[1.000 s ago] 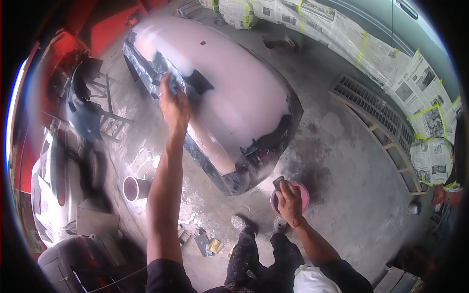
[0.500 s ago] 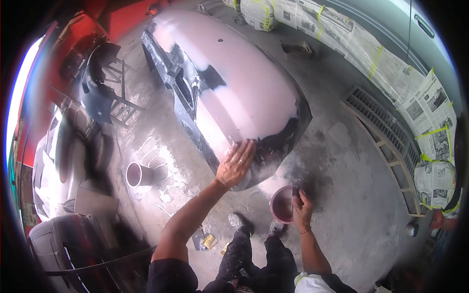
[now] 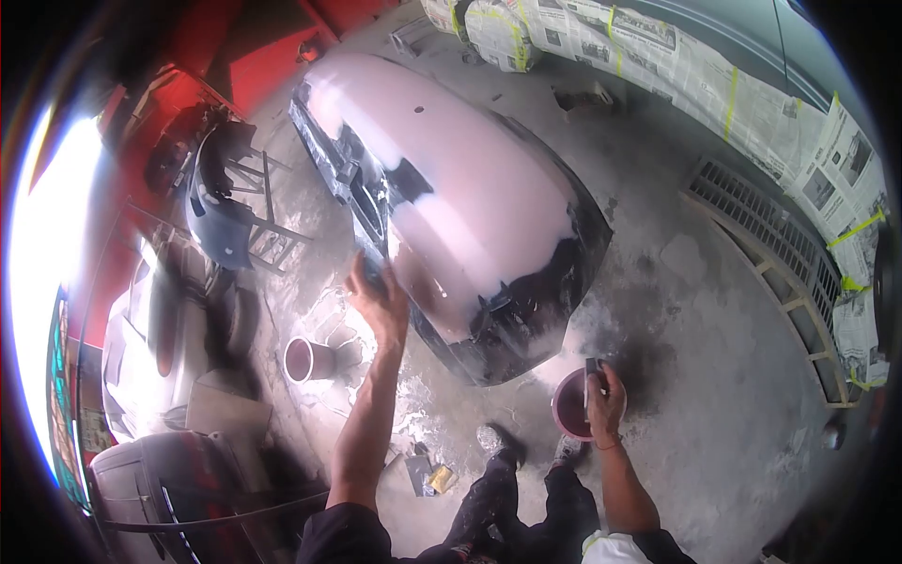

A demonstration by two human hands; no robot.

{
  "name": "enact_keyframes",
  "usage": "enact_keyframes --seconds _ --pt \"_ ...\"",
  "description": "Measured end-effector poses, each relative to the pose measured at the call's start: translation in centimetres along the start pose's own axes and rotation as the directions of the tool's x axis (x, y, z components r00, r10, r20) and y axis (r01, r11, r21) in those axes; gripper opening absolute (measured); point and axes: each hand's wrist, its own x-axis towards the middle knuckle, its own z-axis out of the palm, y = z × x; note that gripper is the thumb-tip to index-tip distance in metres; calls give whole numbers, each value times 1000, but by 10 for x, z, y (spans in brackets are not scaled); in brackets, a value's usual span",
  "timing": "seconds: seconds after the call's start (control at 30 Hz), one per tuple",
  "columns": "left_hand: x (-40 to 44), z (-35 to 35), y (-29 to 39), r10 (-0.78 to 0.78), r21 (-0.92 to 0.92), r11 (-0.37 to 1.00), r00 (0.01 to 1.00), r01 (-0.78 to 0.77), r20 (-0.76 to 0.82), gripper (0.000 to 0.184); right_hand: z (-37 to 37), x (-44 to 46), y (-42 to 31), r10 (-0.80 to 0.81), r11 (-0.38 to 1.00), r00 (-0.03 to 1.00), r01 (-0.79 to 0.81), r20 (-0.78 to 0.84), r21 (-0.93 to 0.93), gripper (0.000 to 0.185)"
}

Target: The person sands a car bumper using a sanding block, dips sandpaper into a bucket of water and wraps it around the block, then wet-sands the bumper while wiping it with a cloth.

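Note:
A large curved panel [image 3: 479,188], pink on top with black edges, fills the upper middle. At its left lower edge is my left hand [image 3: 378,299], fingers apart, with the edge partly behind them. My right hand [image 3: 606,402] is wrapped round a small dark block [image 3: 591,383] held upright. It is over the right side of a pink bucket [image 3: 567,406], which stands on the floor near my feet. Dark liquid seems to be inside the bucket.
A pale bucket [image 3: 308,360] stands on the left. Several bumpers and a dark stand [image 3: 268,202] lie further left. Newspaper-masked bodywork [image 3: 648,42] runs along the upper right, beside a slatted grille [image 3: 766,235]. A yellow packet [image 3: 441,479] lies near my feet.
My left hand was on the panel's near corner and has moved up and left to its side edge. My right hand keeps the block over the bucket. The view has shifted.

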Motion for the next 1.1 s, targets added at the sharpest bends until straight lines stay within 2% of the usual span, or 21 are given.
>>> enact_keyframes --seconds 0.03,0.07,0.13,0.17,0.23,0.27,0.33,0.37,0.4,0.47,0.5,0.53,0.57,0.6,0.67,0.7,0.8,0.87,0.97,1.03,1.1 --pt "-2 6 9 -79 139 989 984 57 158 91 7 0 4 -25 1000 1000 25 19 -6 36" --pt "-11 22 28 -156 278 954 977 111 146 123 15 0 8 -48 999 998 48 42 -12 36" --pt "-17 42 37 -66 390 920 997 49 31 131 23 -2 -20 -240 964 970 244 44 -108 33" --pt "-11 43 38 -69 381 923 997 57 19 131 25 -1 -27 -216 971 974 221 64 -94 32" --pt "-3 40 36 -175 236 958 984 164 25 127 24 -2 -38 -183 976 978 193 99 -102 32" --pt "3 40 33 -184 232 957 983 175 18 127 23 0 -38 -188 974 976 200 108 -109 32" --pt "23 46 28 -293 138 948 956 287 28 121 21 3 -35 -348 909 929 367 126 -196 35" --pt "32 50 24 -269 164 948 962 273 -46 108 19 3 -38 -361 895 923 383 132 -229 35" --pt "45 50 26 -281 150 946 958 286 -55 108 18 3 -40 -373 886 917 398 142 -239 35" --pt "72 47 27 -401 237 891 916 386 15 96 13 0 -42 -303 922 940 331 154 -202 34" --pt "79 49 27 -416 218 888 909 405 9 96 12 -2 -37 -287 926 947 312 142 -212 35" --pt "85 49 28 -360 259 902 933 346 8 81 11 -1 -31 -230 944 961 259 154 -203 38" --pt "89 49 25 -305 303 909 952 288 10 67 11 -2 -31 -259 924 952 293 165 -245 39" --pt "92 49 14 -326 287 906 945 312 3 67 12 -4 -34 -284 901 942 326 179 -287 40" --pt "97 47 -12 -71 152 987 994 58 82 48 25 -5 -46 -353 873 915 397 195 -282 41" --pt "94 46 -21 3 82 997 1000 -5 28 38 35 -6 -59 -438 815 869 492 232 -304 41" --pt "91 48 -33 28 37 999 1000 -27 -11 37 81 10 -109 -635 665 710 703 304 -252 41" --pt "91 53 -38 -5 -6 1000 999 4 -32 34 123 28 -131 -750 543 594 804 290 -243 42" --pt "91 53 -39 21 -17 1000 997 -23 -81 32 171 47 -154 -792 462 532 843 300 -273 42" --pt "90 55 -42 82 -15 996 988 -85 -134 30 188 60 -148 -862 308 415 885 292 -349 40" --pt "91 54 -41 79 -47 995 987 -86 -136 29 184 57 -137 -866 284 396 892 305 -352 38"
